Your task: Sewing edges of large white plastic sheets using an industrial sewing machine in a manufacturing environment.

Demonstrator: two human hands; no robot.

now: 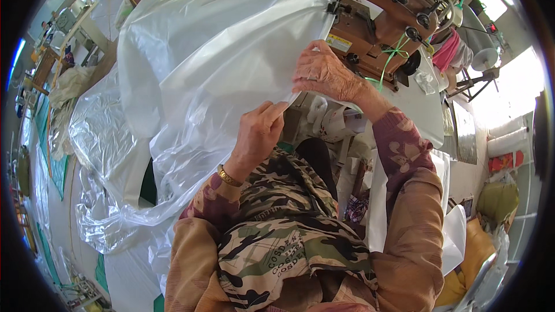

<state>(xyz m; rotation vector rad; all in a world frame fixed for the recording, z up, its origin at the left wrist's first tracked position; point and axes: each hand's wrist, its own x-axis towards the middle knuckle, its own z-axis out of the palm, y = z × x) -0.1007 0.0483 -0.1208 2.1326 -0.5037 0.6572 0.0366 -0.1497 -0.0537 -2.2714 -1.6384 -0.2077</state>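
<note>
A large sheet of white, glossy plastic point(214, 52) spreads over the table and hangs down toward my lap on the left. My left hand point(257, 136) pinches its near edge, fingers pressed together. Farther along the same edge, my right hand point(326, 75) is curled with its fingertips on the plastic. Just beyond that hand stands a brown industrial sewing machine point(376, 29), and the sheet's edge runs up to its needle and presser-foot area. A green ribbon point(395, 52) is tied on the machine.
Clear crinkled plastic point(101, 127) lies bunched at the left. The white machine table point(419, 104) reaches to the right. Pink cloth point(447, 50) hangs beyond it. White material point(378, 208) lies beside my right arm, and a yellow-brown bag point(478, 242) sits on the lower right.
</note>
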